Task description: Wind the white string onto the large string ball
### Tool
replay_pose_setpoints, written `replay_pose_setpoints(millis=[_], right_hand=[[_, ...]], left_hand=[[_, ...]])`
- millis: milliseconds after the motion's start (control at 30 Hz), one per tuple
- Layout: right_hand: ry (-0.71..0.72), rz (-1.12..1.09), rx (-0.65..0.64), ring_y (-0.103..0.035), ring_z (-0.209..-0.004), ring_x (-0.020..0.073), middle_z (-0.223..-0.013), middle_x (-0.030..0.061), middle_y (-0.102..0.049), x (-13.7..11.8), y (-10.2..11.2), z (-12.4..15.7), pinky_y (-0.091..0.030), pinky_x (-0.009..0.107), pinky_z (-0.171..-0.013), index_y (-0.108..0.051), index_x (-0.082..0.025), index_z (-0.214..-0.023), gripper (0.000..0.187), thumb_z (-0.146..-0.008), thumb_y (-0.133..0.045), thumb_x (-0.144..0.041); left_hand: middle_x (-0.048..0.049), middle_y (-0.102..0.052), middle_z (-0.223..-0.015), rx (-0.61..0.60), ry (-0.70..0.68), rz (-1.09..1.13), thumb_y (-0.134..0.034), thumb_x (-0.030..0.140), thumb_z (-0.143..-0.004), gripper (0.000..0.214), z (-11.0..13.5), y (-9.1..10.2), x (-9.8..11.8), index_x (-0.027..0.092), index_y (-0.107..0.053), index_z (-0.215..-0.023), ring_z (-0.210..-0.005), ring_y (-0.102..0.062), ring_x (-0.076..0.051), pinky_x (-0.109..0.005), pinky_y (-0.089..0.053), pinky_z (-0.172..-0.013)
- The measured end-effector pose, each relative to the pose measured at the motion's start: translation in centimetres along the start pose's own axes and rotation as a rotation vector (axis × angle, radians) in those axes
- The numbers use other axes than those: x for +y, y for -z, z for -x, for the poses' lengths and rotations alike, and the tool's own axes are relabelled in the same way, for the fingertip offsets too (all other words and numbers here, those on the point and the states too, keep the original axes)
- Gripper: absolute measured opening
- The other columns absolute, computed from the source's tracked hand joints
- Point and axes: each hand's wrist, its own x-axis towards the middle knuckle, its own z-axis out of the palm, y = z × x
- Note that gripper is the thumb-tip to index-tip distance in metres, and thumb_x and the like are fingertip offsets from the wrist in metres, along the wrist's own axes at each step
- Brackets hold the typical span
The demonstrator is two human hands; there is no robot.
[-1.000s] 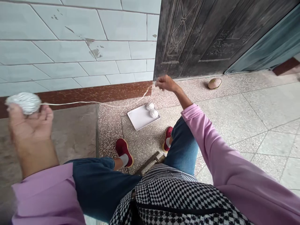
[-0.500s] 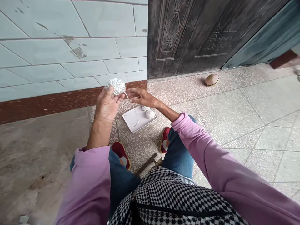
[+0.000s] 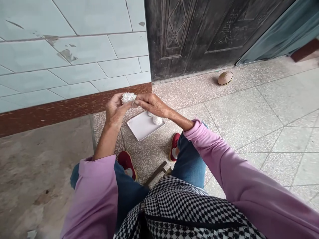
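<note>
Head view | holds round white ball of wound yarn (image 3: pixel 128 97) in curled fingers of bare left hand (image 3: pixel 115 109), before red-brown skirting (image 3: pixel 62 111) | has bare right hand (image 3: pixel 154 104) at ball's right edge, fingertips narrow, cannot tell on what | below, shows shallow pale rectangular tray (image 3: pixel 141 128) bearing two wound white balls (image 3: pixel 157 120) near right end

A ball of yarn (image 3: pixel 128 97) sat in the left hand (image 3: pixel 115 109), the right hand (image 3: pixel 153 105) to its right. Below lay a tray (image 3: pixel 141 126), two balls (image 3: pixel 157 120) at its far right. Ahead, a wall (image 3: pixel 94 16) stood left, a door (image 3: pixel 189 36) right.
</note>
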Motion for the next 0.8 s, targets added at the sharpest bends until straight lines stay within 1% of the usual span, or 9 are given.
replay_pose_setpoints(millis=[67,133,233,333,433,500,633,733,800], right_hand=[[0.029,-0.019,0.079,-0.062,-0.096,0.024,-0.099,0.0045,-0.073,-0.2,1.0,-0.3,-0.051,0.034,-0.094,-0.076,-0.021,-0.104,0.039,-0.136,-0.077,-0.045],[0.058,-0.009,0.125,-0.058,-0.092,0.0229,-0.094,0.003,-0.067,-0.1,1.7,-0.6,-0.05,0.035,-0.093,-0.069,-0.023,-0.099,0.049,-0.139,-0.071,-0.052],[0.048,0.014,0.148,-0.053,-0.089,0.0223,-0.09,0.0013,-0.062,0.2,1.9,-1.1,-0.049,0.035,-0.09,-0.06,-0.026,-0.093,0.058,-0.139,-0.068,-0.06],[0.032,0.018,0.16,-0.049,-0.086,0.0209,-0.086,-0.0007,-0.057,0.5,1.4,-1.5,-0.048,0.034,-0.088,-0.055,-0.026,-0.09,0.06,-0.138,-0.072,-0.058],[-0.003,0.033,0.177,-0.047,-0.085,0.0193,-0.084,-0.0024,-0.053,0.8,0.7,-1.9,-0.045,0.033,-0.086,-0.054,-0.026,-0.089,0.058,-0.137,-0.073,-0.049],[-0.036,0.046,0.184,-0.047,-0.086,0.0188,-0.084,-0.0028,-0.052,0.8,0.4,-2.1,-0.043,0.033,-0.085,-0.055,-0.025,-0.089,0.056,-0.136,-0.074,-0.048],[-0.056,0.055,0.205,-0.051,-0.087,0.0203,-0.086,-0.001,-0.057,0.5,0.2,-2.2,-0.045,0.033,-0.084,-0.058,-0.025,-0.091,0.053,-0.133,-0.075,-0.051],[-0.061,0.038,0.217,-0.052,-0.088,0.0224,-0.086,0.0004,-0.059,0.3,0.1,-2.3,-0.047,0.033,-0.082,-0.059,-0.026,-0.09,0.054,-0.129,-0.082,-0.056],[-0.068,0.009,0.224,-0.052,-0.088,0.0224,-0.084,-0.0003,-0.057,0.4,0.0,-2.4,-0.047,0.032,-0.081,-0.057,-0.026,-0.089,0.059,-0.127,-0.085,-0.062]], left_hand=[[-0.0087,-0.091,-0.112,-0.118,0.076,-0.002,-0.119,0.059,-0.078,0.058,0.9,0.2,0.8,0.025,-0.092,-0.117,-0.099,-0.084,-0.027,-0.033,-0.072,-0.082],[-0.0113,-0.092,-0.113,-0.209,0.125,0.026,-0.118,0.068,-0.083,0.058,1.6,0.3,1.5,0.025,-0.095,-0.116,-0.096,-0.084,-0.026,-0.032,-0.072,-0.075],[-0.0142,-0.092,-0.114,-0.288,0.164,0.09,-0.118,0.078,-0.084,0.066,2.0,0.2,1.9,0.025,-0.096,-0.117,-0.097,-0.088,-0.03,-0.035,-0.076,-0.073],[-0.0145,-0.091,-0.115,-0.333,0.191,0.143,-0.117,0.082,-0.086,0.072,2.0,0.1,1.9,0.024,-0.094,-0.123,-0.091,-0.09,-0.03,-0.039,-0.08,-0.072],[-0.0135,-0.09,-0.12,-0.328,0.194,0.173,-0.117,0.077,-0.089,0.072,2.0,0.2,1.8,0.025,-0.089,-0.13,-0.092,-0.092,-0.03,-0.041,-0.081,-0.074],[-0.012,-0.089,-0.122,-0.297,0.19,0.179,-0.121,0.068,-0.084,0.071,2.0,0.2,1.8,0.026,-0.087,-0.13,-0.1,-0.092,-0.031,-0.041,-0.082,-0.077],[-0.0121,-0.089,-0.123,-0.219,0.208,0.194,-0.125,0.054,-0.072,0.068,2.3,-0.3,2.0,0.025,-0.086,-0.12,-0.111,-0.089,-0.032,-0.042,-0.082,-0.087],[-0.0126,-0.09,-0.124,-0.188,0.205,0.2,-0.121,0.048,-0.071,0.065,2.6,-0.7,2.3,0.024,-0.087,-0.121,-0.117,-0.088,-0.033,-0.044,-0.081,-0.096],[-0.0127,-0.089,-0.126,-0.196,0.19,0.195,-0.117,0.044,-0.072,0.064,2.6,-0.7,2.5,0.024,-0.085,-0.123,-0.122,-0.087,-0.034,-0.045,-0.079,-0.102]])
